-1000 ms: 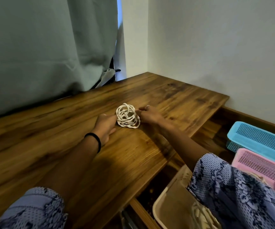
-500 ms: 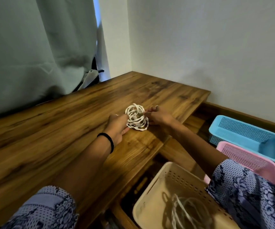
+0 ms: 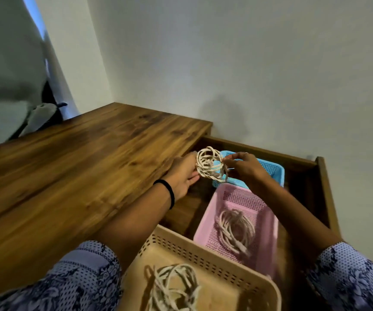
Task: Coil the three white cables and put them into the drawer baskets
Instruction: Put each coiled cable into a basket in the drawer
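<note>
Two hands carry the last coiled cable [image 3: 209, 163] over the blue basket [image 3: 273, 170].
Left hand [image 3: 184, 173] and right hand [image 3: 245, 167] pinch opposite sides, likely so the loops hold together. The pink basket [image 3: 268, 223] and beige basket [image 3: 232, 274] each hold one coil already, inside the open drawer [image 3: 324, 187] beside the wooden desktop [image 3: 80, 167] and pale wall [image 3: 248, 63].

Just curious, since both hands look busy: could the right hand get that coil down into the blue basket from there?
Probably yes. The right hand holds the coiled cable with the left hand just above the blue basket, whose visible part looks empty.
</note>
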